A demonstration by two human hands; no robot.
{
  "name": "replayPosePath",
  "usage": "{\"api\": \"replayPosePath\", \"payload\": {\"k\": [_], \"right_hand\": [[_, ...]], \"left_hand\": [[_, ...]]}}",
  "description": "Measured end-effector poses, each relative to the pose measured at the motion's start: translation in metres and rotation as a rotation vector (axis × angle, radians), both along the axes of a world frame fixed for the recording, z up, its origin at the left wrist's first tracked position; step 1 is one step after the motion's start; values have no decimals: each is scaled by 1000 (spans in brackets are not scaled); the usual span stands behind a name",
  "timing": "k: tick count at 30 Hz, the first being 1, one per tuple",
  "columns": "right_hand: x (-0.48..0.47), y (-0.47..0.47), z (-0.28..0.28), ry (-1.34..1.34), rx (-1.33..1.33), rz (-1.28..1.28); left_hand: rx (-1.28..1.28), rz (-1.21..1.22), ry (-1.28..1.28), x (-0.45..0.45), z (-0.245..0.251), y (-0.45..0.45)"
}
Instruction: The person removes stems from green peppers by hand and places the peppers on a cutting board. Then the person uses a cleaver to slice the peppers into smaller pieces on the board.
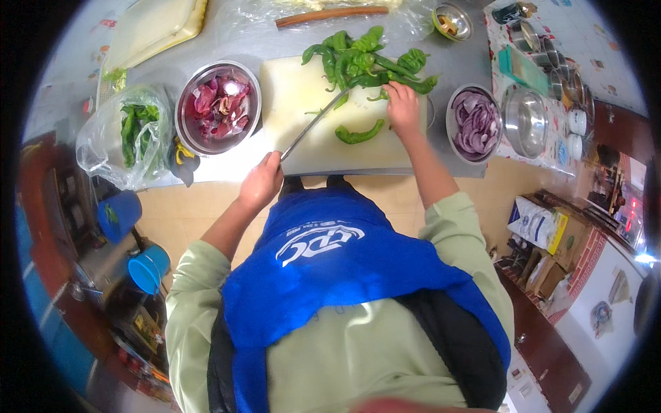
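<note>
My left hand (262,179) is closed round the handle of a long knife (315,125), whose blade slants up and right over the white cutting board (289,103) to the green peppers. At the right of the board, the fingers of my right hand (404,106) touch a dark green pepper (369,80) in the pile; whether they grip it I cannot tell. Several long green peppers (351,57) lie heaped on the board's upper right part. One curved green pepper (360,133) lies apart, nearer to me.
Left of the board stand a steel bowl of onion skins (219,111) and a plastic bag with green peppers (135,134). A bowl of sliced red onion (475,126) is on the right. A wooden stick (332,16) and a small bowl (452,22) lie beyond.
</note>
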State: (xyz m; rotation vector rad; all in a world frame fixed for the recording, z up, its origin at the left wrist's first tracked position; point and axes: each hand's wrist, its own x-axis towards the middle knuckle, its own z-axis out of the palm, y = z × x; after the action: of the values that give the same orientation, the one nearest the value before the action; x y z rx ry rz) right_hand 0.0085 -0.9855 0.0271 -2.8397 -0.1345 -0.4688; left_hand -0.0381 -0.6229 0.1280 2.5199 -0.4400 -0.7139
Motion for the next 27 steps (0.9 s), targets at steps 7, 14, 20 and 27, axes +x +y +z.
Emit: {"api": "replayPosePath", "payload": {"k": [7, 14, 20, 27], "right_hand": [[19, -33, 18, 228, -138, 192], [-6, -31, 72, 309, 141, 92], [-41, 53, 54, 199, 411, 68], [-45, 122, 16, 398, 738, -74]], "left_hand": [[-21, 61, -8, -2, -1, 0], [-110, -14, -36, 4, -10, 20], [-4, -9, 27, 2, -11, 35], [2, 57, -36, -5, 2, 41]]}}
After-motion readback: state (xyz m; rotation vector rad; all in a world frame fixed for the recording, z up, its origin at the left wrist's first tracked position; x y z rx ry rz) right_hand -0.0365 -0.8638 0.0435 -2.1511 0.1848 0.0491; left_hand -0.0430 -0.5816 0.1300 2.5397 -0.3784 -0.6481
